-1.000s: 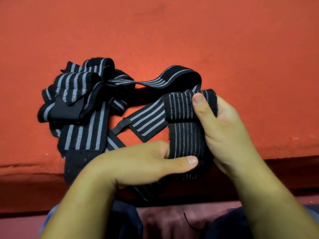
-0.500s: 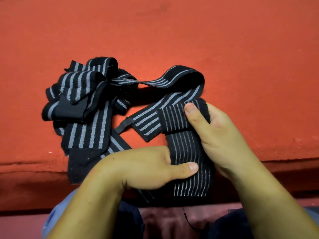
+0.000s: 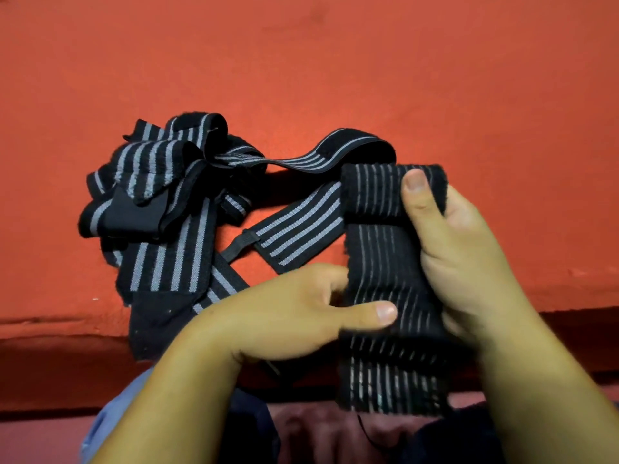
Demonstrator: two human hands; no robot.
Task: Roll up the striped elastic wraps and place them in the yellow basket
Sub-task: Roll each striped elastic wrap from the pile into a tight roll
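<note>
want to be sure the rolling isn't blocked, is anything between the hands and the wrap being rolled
Nothing visible. The left hand and right hand both grip the striped wrap directly, thumbs on its face. The loose wraps lie to the left. The yellow basket is out of view.

Lower end of wrap [image 3: 385, 262]: blurred. Fingers of left hand [image 3: 284, 316] and right hand [image 3: 469, 272]: hidden behind wrap. Both forearms [image 3: 167, 396]: cut by bottom edge.

Bare forearms [image 3: 167, 390], with light blue cloth [image 3: 107, 426] and dark navy clothing [image 3: 254, 426] below them.
</note>
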